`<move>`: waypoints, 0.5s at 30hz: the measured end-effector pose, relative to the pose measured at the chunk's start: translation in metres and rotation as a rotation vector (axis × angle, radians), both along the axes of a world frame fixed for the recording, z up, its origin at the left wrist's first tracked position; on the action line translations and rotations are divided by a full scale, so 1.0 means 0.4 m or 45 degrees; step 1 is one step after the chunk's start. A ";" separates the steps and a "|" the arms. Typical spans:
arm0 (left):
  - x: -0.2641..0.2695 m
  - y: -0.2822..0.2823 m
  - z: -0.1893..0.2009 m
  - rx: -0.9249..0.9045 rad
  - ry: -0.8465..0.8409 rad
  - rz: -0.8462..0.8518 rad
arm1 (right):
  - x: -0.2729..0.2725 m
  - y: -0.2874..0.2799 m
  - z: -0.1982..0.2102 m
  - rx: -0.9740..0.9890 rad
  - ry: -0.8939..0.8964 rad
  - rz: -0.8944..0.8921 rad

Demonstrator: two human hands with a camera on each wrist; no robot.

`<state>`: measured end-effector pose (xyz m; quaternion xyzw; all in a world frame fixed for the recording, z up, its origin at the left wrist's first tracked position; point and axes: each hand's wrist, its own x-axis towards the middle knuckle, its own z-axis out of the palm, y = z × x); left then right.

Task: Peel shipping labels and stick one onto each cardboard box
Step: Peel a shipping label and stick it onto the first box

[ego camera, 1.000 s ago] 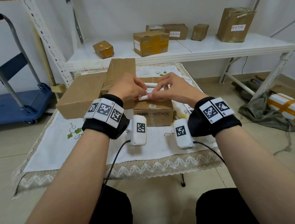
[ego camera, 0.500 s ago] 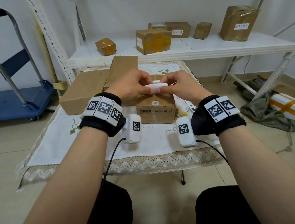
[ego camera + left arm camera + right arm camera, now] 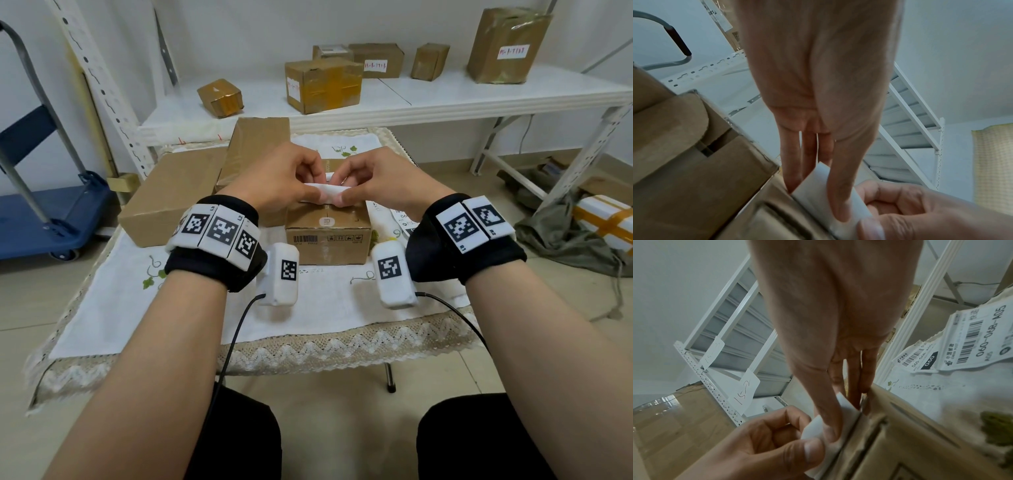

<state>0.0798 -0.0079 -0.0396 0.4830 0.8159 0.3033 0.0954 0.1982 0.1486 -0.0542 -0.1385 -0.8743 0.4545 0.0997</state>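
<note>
— Label (image 3: 329, 192): where is it?
— Above the small box's (image 3: 328, 236) top, near its front edge, pinched by both the left hand (image 3: 281, 181) and the right hand (image 3: 380, 181).
— Room around?
— Bare tablecloth (image 3: 191, 308) in front; larger boxes (image 3: 171, 202) crowd the left.

Parcel storeroom: taped boxes (image 3: 323, 84) on numbered metal shelving (image 3: 445, 99).

So the small box (image 3: 328, 236) sits mid-counter (image 3: 191, 308), and both hands, left hand (image 3: 281, 181) and right hand (image 3: 373, 181), meet just above its top, pinching a label (image 3: 327, 192) between them. Left of it is a big flat box (image 3: 171, 198), with another box (image 3: 255, 147) just behind. Spare labels (image 3: 970, 337) lie right of the small box. The shelf (image 3: 445, 99) at the far side carries more boxes.
</note>
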 end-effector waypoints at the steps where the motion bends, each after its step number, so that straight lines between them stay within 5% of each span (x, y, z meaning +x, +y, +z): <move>1: 0.001 0.000 0.000 -0.003 -0.004 -0.005 | 0.002 0.000 0.001 -0.010 -0.009 0.019; 15: 0.013 -0.012 0.000 -0.036 -0.046 -0.044 | 0.007 0.002 0.000 -0.068 -0.033 0.114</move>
